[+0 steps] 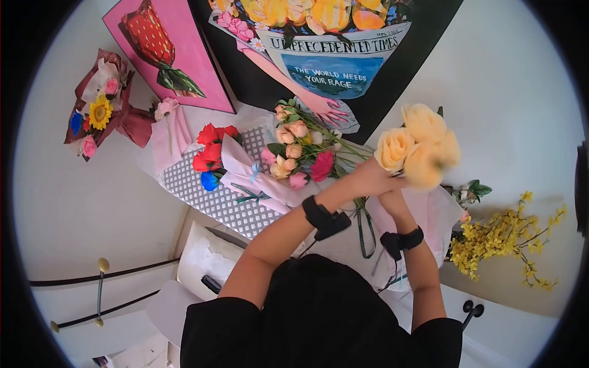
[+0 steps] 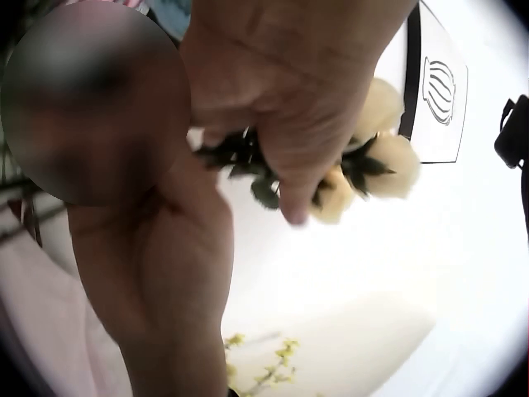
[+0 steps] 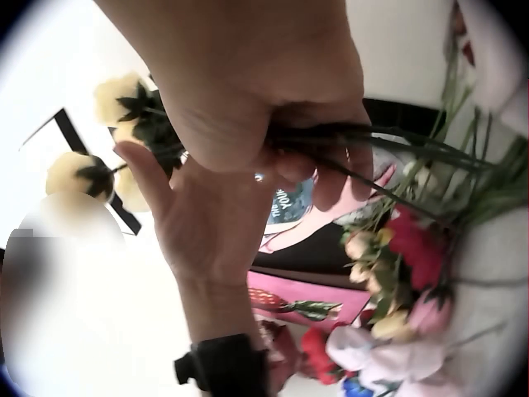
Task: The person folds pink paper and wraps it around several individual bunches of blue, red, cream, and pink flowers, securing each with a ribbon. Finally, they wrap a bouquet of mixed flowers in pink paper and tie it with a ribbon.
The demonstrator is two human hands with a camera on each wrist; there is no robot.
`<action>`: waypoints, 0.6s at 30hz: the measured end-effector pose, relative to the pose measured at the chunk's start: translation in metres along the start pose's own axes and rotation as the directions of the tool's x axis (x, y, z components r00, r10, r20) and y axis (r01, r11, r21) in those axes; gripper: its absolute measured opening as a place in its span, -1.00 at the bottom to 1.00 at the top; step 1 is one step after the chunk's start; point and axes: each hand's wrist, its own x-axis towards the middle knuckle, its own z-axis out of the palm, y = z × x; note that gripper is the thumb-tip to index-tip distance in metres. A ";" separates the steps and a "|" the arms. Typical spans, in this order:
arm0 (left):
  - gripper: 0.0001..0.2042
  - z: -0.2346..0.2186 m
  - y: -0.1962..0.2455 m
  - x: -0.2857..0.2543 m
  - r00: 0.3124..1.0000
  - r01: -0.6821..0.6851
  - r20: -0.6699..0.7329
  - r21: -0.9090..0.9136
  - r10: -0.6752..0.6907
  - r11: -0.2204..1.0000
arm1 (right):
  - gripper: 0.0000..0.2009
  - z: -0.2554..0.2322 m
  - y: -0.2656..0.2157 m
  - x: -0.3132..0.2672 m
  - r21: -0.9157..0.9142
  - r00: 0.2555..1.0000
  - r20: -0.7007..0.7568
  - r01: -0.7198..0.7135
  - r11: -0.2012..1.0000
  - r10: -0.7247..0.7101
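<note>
Several pale yellow roses (image 1: 423, 147) stand in a bunch at the right of the head view. My left hand (image 1: 371, 178) holds them just below the blooms; in the left wrist view its thumb lies across the stems beside the roses (image 2: 393, 165). Below it, against the left hand, is my right hand (image 1: 392, 199). In the right wrist view my right hand (image 3: 248, 107) has its fingers curled round the dark green stems (image 3: 388, 145), which run out to the right, and my left hand (image 3: 211, 219) is close to the flower heads. Some fingertips are hidden.
Peach and pink roses (image 1: 294, 141) lie on the table beyond my left forearm. Left of them are red roses (image 1: 211, 147) and a pink-wrapped bundle (image 1: 254, 178). Yellow blossom branches (image 1: 503, 239) stand right. Paintings (image 1: 165, 55) lean behind; a green ribbon (image 1: 366, 230) hangs near my wrists.
</note>
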 end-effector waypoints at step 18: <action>-0.77 -0.214 -0.090 -0.060 0.245 0.529 -0.011 0.840 -0.969 0.124 | -0.79 -0.003 -0.015 0.018 0.100 0.952 -0.095 -0.281 0.954 0.291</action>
